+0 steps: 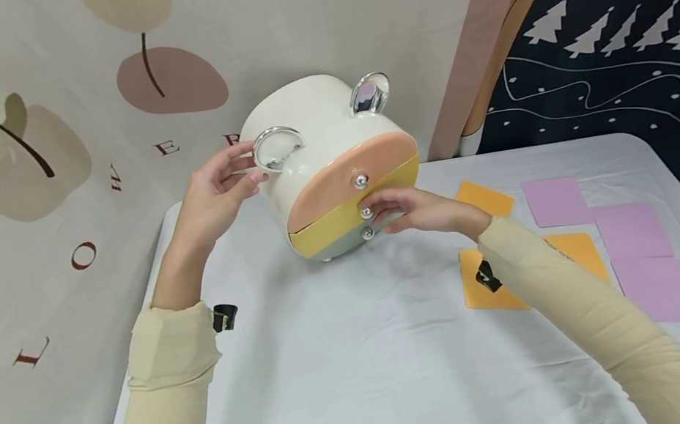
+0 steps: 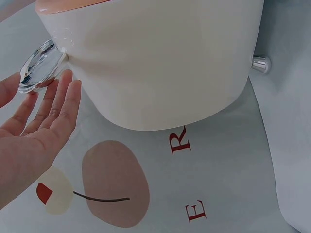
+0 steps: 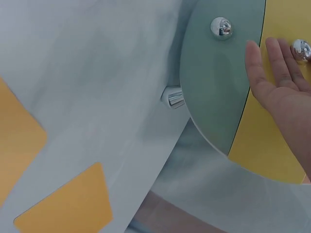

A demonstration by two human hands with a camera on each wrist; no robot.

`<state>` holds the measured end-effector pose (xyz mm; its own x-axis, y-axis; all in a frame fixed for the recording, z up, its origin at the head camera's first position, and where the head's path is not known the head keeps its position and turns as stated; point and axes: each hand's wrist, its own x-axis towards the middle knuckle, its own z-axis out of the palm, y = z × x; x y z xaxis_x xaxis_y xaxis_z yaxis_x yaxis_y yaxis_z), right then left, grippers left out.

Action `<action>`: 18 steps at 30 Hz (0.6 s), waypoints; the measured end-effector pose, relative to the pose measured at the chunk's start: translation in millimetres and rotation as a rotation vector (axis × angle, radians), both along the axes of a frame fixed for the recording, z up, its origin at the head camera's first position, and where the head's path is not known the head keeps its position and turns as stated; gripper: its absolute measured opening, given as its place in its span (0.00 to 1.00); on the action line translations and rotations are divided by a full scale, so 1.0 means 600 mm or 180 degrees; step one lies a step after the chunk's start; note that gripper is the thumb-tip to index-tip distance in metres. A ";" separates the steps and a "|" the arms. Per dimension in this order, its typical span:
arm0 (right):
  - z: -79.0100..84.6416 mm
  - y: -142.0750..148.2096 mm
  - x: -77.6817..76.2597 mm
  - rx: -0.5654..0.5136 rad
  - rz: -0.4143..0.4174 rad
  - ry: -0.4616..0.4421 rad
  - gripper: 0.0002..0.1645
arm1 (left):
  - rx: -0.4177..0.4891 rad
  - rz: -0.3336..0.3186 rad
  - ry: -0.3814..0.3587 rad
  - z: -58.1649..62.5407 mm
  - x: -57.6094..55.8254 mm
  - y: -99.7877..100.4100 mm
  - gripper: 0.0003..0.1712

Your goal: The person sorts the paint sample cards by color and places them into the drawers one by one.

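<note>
A white drawer box [image 1: 311, 113] with a rounded body and two silver ear-shaped rings on top stands at the table's back. Its front has a peach upper panel [image 1: 324, 196], a yellow middle drawer [image 1: 329, 225] and a grey-green bottom drawer [image 3: 214, 87], each with a silver ball knob. My left hand [image 1: 214, 198] holds the left silver ear [image 2: 39, 68] between thumb and fingers. At the yellow drawer my right hand [image 1: 423, 210] has its fingers extended beside the middle knob [image 3: 300, 49], thumb apart and over the seam with the green drawer.
Orange sheets [image 1: 493, 295] and pink sheets [image 1: 633, 232] lie on the right of the white-covered table [image 1: 367, 385]. A patterned curtain [image 1: 283, 21] hangs behind the box. Dark fabric with white trees [image 1: 618, 71] is at the right. Silver feet [image 2: 261, 64] support the box.
</note>
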<state>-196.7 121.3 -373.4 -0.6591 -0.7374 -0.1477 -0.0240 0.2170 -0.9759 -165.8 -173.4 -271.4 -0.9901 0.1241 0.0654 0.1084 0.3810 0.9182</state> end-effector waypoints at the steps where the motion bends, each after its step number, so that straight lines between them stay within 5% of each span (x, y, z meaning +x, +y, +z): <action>1: 0.000 0.002 0.001 0.0006 0.0007 0.0005 0.29 | -0.0006 0.0001 -0.0002 0.000 0.000 0.000 0.25; 9: -0.002 0.039 0.029 0.0044 0.0209 0.0019 0.28 | -0.0026 0.0005 -0.0024 -0.003 -0.002 0.000 0.25; 18: -0.012 0.083 0.082 -0.0104 0.0498 0.0377 0.27 | -0.0040 0.0014 -0.0047 -0.006 -0.003 -0.002 0.26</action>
<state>-147.7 171.0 -380.8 -0.5474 -0.8354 -0.0501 -0.1702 0.1697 -0.9707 -167.9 -174.6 -275.2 -0.9915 0.1204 0.0491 0.0930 0.3930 0.9148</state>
